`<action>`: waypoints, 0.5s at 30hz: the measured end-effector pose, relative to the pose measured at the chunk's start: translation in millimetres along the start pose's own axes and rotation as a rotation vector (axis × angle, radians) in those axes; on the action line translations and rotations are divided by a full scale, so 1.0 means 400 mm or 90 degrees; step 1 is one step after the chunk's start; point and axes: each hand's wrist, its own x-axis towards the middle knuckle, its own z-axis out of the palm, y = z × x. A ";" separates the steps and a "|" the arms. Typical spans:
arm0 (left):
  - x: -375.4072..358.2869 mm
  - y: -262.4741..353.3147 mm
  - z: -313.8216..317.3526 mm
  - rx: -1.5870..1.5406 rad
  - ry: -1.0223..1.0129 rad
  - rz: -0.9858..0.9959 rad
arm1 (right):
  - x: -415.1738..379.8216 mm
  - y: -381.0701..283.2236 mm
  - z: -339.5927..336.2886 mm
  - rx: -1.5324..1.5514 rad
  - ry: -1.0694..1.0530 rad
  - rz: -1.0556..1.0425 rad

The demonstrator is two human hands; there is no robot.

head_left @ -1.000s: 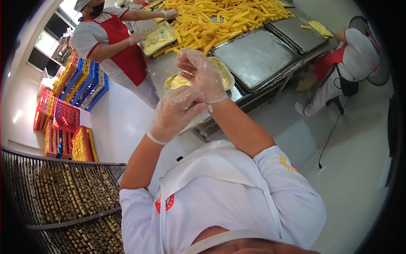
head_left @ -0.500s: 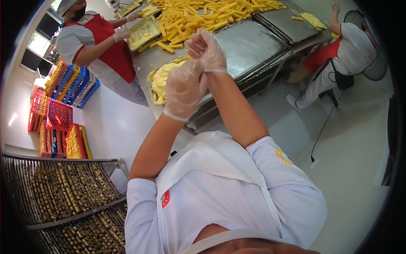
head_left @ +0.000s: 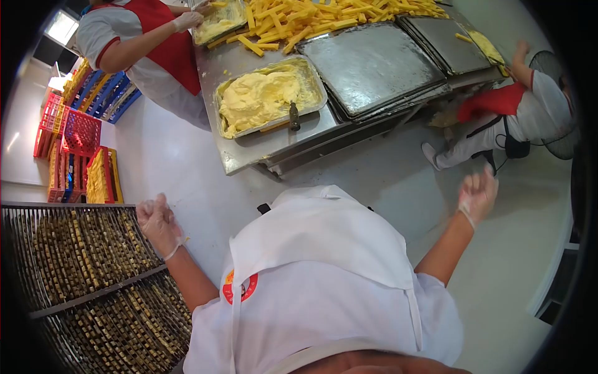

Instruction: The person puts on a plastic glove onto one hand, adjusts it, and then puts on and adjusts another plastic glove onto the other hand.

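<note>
My left hand (head_left: 159, 227), in a clear plastic glove, is raised at the left beside the dark slatted rack (head_left: 81, 262). Its fingers are curled together, and whether anything is in them is too small to tell. Out to the right, above the floor, my right hand (head_left: 478, 194) is gloved too, its fingers bent and slightly blurred. Ahead, a metal tray of pale yellow cream (head_left: 258, 96) lies on the steel table (head_left: 233, 163), with a dark-handled tool (head_left: 294, 117) leaning on its near edge. Neither hand touches the tray.
Yellow sticks (head_left: 299, 22) are heaped at the back of the table beside stacked metal sheets (head_left: 374, 65). A co-worker in a red apron (head_left: 162, 37) stands at the left, another person (head_left: 529, 106) at the right near a fan. Coloured crates (head_left: 81, 134) are stacked at the far left.
My hands have parted and moved down to opposite sides, uncovering the cream tray and the tool. The view has shifted, and the left co-worker's head has left it.
</note>
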 end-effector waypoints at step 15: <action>0.127 -0.097 0.115 0.038 0.018 -0.048 | -0.115 0.163 0.193 -0.377 -0.099 -0.161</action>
